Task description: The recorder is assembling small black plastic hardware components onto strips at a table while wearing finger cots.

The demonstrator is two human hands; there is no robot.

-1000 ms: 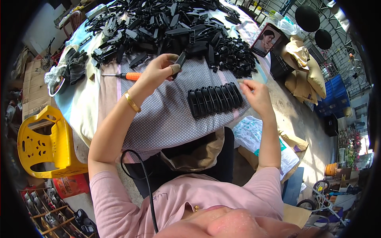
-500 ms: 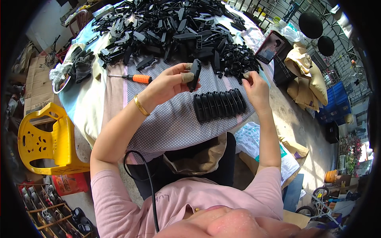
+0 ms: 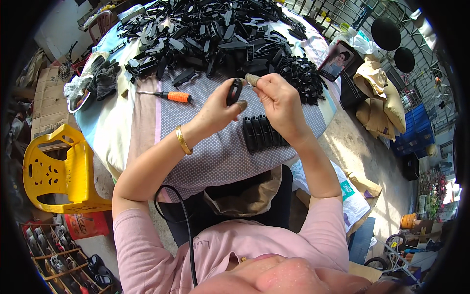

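- a pale pink short-sleeved top covers the shoulders and chest; its sleeves end above the elbows, leaving both forearms bare.
- a thin gold bangle circles the wrist of the left hand.
- the right hand wears a dull grey-brown fingertip cover on one finger.
- a thin black cable loops down across the front of the top.
- a small gold-coloured fastening sits at the neckline.

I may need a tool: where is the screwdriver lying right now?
In the head view the screwdriver lies on the table, left of the left hand, just below the pile of black parts and right of the gloves.
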